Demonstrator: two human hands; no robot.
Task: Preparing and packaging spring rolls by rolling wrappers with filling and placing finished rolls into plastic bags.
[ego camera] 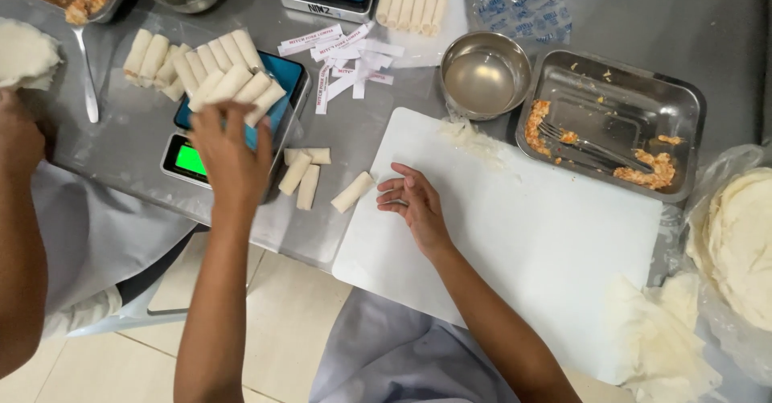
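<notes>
Cutting board (515, 234): you have a large white board lying flat on the steel table (683, 17), right of centre and near you; it looks stiff and smooth.

Metal tray (619, 97): it sits just beyond the board's far right corner, with a fork (591, 150) and orange filling scraps inside.

Steel bowl (485, 76): it stands left of the tray, touching the board's far edge, and holds what looks like clear liquid.

Wrapper stack (744, 242): pale round sheets lie in clear plastic at the right edge; they look thin, limp and easy to tear.

Scale (241, 129): its blue platform carries a pile of rolls (229, 77), left of the board, with a green display on its near side.

Rolls, handling: judge them light, soft and easily dented, with thin skin that may split or unroll. Take each across its middle with flat fingertips and do not squeeze.

Loose rolls: 3 lie just right of the scale, and 1 single roll (352, 191) lies at the board's left edge.

Left hand (232, 158): your arm reaches far over the scale, palm down, fingers curled onto the pile's near end. I cannot tell if they pinch a roll.

Right hand (414, 206): it rests on the board's left part, fingers loosely spread and empty, fingertips pointing left and just short of the single roll.
</notes>
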